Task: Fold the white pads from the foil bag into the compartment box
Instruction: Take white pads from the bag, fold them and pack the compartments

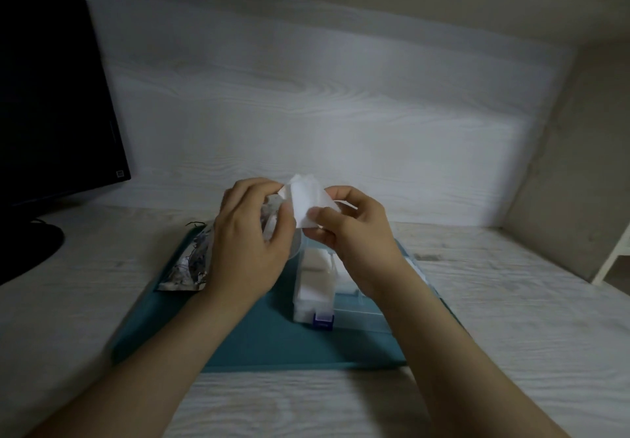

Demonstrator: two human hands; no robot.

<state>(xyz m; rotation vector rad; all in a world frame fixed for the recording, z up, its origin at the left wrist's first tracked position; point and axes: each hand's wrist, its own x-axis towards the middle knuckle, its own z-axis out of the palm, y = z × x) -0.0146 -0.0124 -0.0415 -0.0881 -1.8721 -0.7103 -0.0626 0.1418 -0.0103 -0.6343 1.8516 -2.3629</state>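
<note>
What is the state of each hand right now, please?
Left hand: closed, fingers pinching the white pad.
Right hand: closed, pinching the same pad.

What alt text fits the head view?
The left hand and right hand pinch a white pad in the air above a clear compartment box holding stacked pads, on a teal mat. A foil bag lies at the mat's left edge, and a dark monitor stands far left on the pale wooden desk.
</note>
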